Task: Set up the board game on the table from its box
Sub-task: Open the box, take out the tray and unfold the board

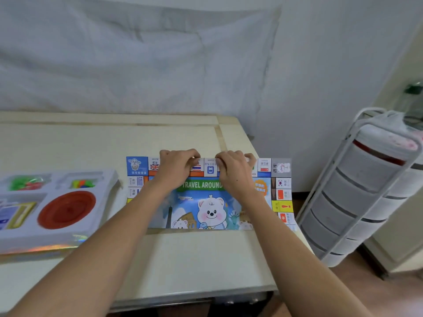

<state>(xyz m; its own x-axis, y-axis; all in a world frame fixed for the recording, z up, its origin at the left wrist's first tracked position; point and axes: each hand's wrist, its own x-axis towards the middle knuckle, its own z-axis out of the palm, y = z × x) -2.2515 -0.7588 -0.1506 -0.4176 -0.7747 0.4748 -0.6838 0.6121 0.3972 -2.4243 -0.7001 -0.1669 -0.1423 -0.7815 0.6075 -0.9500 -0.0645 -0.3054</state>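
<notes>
Unfolding step: board (209,202) lies folded at frame centre on worktop (183,259). Left hand (177,167) and right hand (233,170) each have a pinch grip on its far edge. Next, probably: flip open away, flatten. Box tray (109,179) sits left.

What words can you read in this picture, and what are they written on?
"TRAVEL AROUND": white letters on a green banner on the game board; the right hand covers what follows.
Small print on the board's edge squares and its orange badge: too blurred to read.
Cards in the box tray: no readable text.
</notes>
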